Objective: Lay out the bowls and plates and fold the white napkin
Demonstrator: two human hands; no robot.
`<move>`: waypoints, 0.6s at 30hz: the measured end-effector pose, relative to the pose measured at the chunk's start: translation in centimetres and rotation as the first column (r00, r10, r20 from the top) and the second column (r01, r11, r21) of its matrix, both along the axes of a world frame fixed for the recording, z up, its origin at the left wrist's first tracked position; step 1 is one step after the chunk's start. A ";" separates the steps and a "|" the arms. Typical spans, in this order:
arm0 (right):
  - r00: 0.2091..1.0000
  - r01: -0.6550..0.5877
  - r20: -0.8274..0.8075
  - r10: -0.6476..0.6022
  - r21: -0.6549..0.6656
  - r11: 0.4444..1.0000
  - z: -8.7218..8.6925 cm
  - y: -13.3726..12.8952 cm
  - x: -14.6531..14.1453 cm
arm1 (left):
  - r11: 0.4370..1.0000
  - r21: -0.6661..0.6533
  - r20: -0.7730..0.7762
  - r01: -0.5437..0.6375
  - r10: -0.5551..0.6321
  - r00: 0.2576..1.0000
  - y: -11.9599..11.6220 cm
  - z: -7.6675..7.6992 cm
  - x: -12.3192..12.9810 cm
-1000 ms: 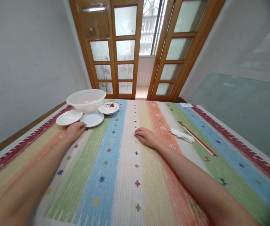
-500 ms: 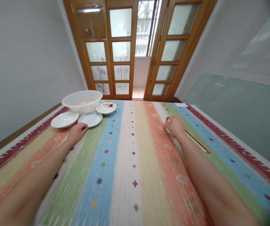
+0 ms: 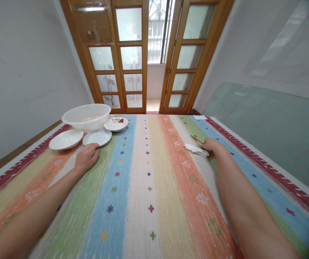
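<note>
My right hand (image 3: 212, 145) has its fingers closed around a pair of chopsticks (image 3: 197, 140), whose thin ends point forward and left. Just left of that hand lies a crumpled white cloth or tissue (image 3: 197, 149) on the tablecloth. My left hand (image 3: 87, 157) rests at the near edge of a pale round plate (image 3: 97, 137), fingers loosely bent and nothing visible in them. Whether its fingertips touch the rim is hard to make out. A white dish (image 3: 66, 139) sits left of this plate, and a dish with a red motif (image 3: 116, 124) behind it to the right.
A large white translucent basin (image 3: 86, 118) stands behind the dishes at the far left. The striped tablecloth (image 3: 139, 201) covers the table. A small white paper (image 3: 199, 117) lies at the far right edge. A frosted glass panel (image 3: 267, 118) leans right; wooden doors (image 3: 144, 90) stand beyond.
My right hand has moved right and slightly down onto the chopsticks, and the white cloth or tissue now shows beside it. My left hand has loosened at the plate's edge. The view has shifted slightly.
</note>
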State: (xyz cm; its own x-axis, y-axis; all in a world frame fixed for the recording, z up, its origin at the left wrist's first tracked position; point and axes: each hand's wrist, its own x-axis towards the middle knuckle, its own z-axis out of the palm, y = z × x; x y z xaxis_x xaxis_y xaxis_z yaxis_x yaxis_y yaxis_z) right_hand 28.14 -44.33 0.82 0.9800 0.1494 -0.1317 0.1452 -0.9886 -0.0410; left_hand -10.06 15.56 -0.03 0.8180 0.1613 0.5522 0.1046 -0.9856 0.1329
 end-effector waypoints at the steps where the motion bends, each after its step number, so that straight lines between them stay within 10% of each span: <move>1: 0.998 -0.022 -0.052 0.021 -0.017 1.000 -0.1 0.2 0.1 | 1.000 0.008 0.002 0.025 -0.025 1.000 -0.3 0.0 0.0; 18: 0.977 -0.199 -0.089 0.194 -0.053 0.979 0.7 3.4 -2.3 | 0.909 -0.029 -0.190 0.415 -0.413 0.891 -7.4 0.1 2.3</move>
State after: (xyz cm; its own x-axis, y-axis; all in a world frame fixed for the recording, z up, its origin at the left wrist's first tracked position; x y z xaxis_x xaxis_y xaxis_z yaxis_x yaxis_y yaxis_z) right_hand 25.86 -40.88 1.51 0.9176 0.3269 -0.2263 0.3353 -0.9421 -0.0014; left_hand -7.80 8.16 0.10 0.8977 -0.2201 0.3817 -0.2913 -0.9464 0.1394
